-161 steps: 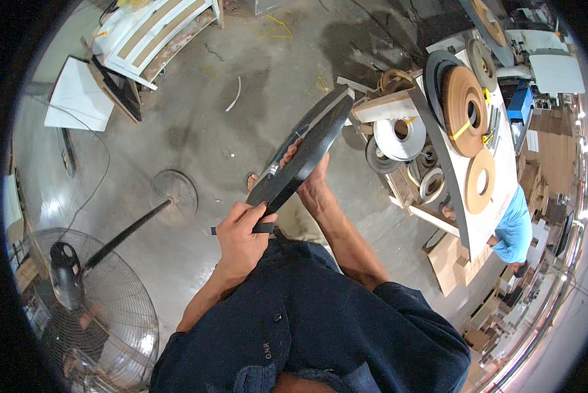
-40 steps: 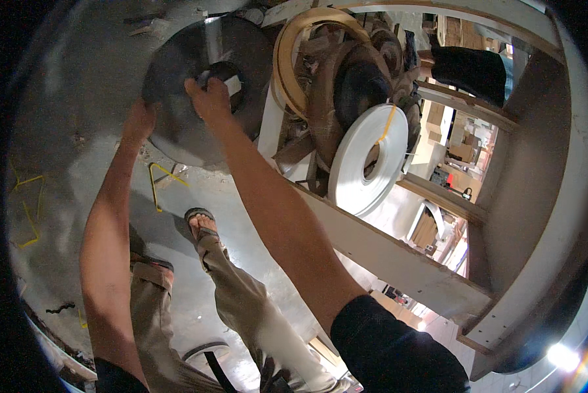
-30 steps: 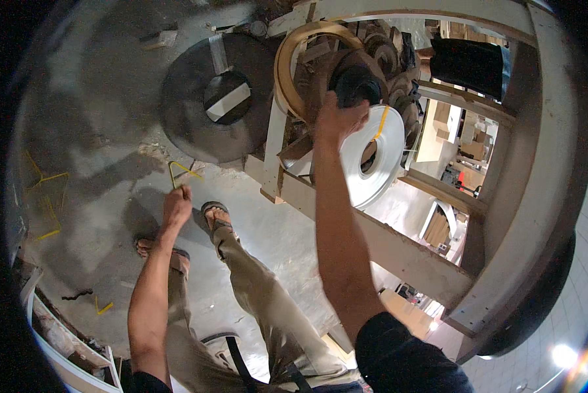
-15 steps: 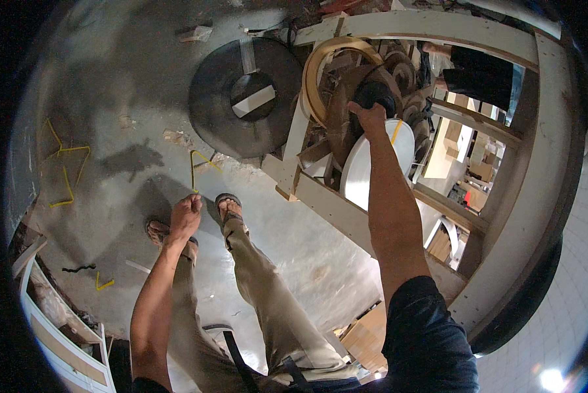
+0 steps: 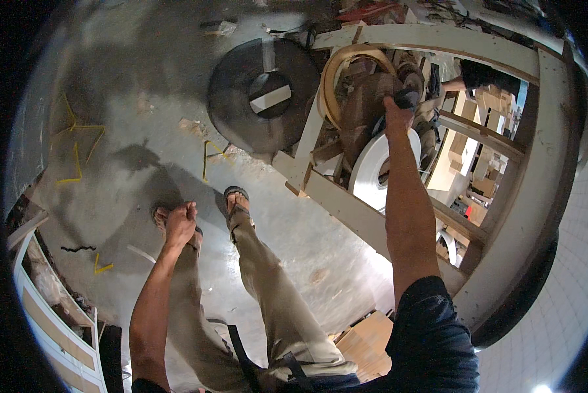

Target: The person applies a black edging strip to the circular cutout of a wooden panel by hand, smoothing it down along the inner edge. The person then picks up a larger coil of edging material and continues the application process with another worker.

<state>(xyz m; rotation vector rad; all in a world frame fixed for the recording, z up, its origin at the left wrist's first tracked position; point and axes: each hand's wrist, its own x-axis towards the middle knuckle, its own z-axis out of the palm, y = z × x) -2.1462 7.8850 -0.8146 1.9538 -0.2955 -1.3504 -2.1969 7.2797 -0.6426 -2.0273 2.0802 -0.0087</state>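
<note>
My right hand (image 5: 399,116) reaches into a wooden frame with its fingers closed round a small dark roll (image 5: 407,99); the hand partly hides the roll. Just below it leans a white roll of banding (image 5: 367,175), its centre hole partly behind my forearm. Brown rolls (image 5: 366,108) and a tan ring-shaped roll (image 5: 331,85) stand close by, left of that hand. My left hand (image 5: 181,224) hangs over the floor near my feet, fingers curled closed. Whatever it may hold is hidden.
A large dark roll (image 5: 225,98) lies on the floor left of the pale wooden frame (image 5: 346,202). Bent yellow strips (image 5: 78,167) are scattered on the floor. Cardboard (image 5: 366,344) lies near my right leg. Another person's hand (image 5: 452,85) shows beyond the frame.
My right hand has shifted slightly right with the small dark roll. The white roll's centre hole now shows, and the yellow strip across it is gone from sight. The other person's arms have drawn back.
</note>
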